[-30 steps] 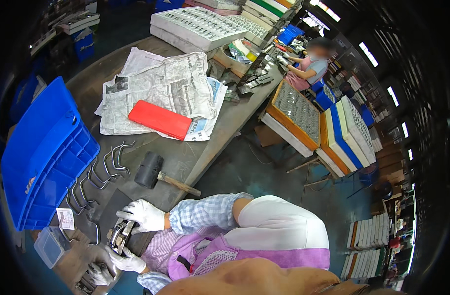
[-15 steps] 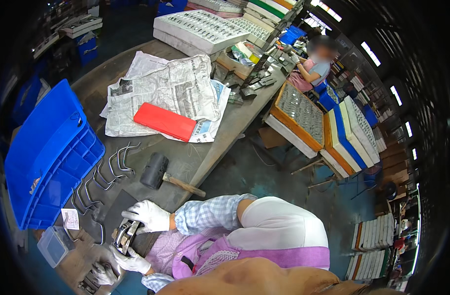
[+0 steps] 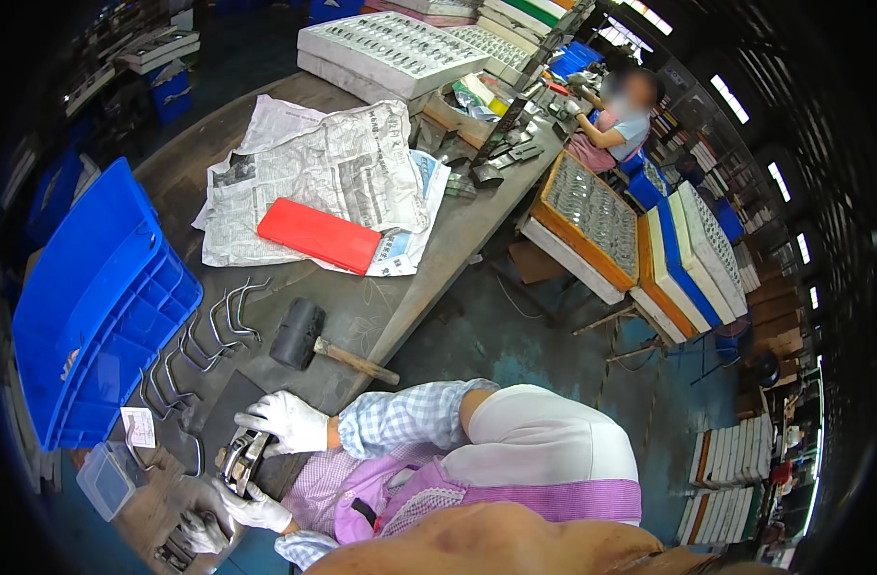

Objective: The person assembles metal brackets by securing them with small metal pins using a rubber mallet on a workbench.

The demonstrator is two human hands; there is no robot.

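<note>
In white work gloves, my right hand [image 3: 287, 423] and my left hand [image 3: 254, 507] close on a shiny metal piece with curved bars [image 3: 240, 462] at the bench's near edge. The right grips its far side, the left its near side. The piece lies over a dark flat plate [image 3: 230, 407]; its exact kind is not clear. Several bent metal rods [image 3: 191, 450] are spread just left of and beyond the hands. A black-headed mallet [image 3: 298, 333] with a wooden handle rests farther up the bench. Below my left hand lies a white glove shape [image 3: 204, 533]; whether a hand fills it I cannot tell.
A large blue bin [image 3: 103, 316] stands tilted on the left, beside a clear plastic box [image 3: 110, 479]. Newspaper [image 3: 314, 182] under a red case [image 3: 320, 236] covers the far bench. White trays of parts [image 3: 391, 57] stand behind. Across the aisle sits a co-worker [image 3: 611, 129] near stacked trays [image 3: 592, 220].
My hands and the metal piece stay almost still. The view shifts very slightly. Across the aisle, the co-worker's head and arms have moved a little.
</note>
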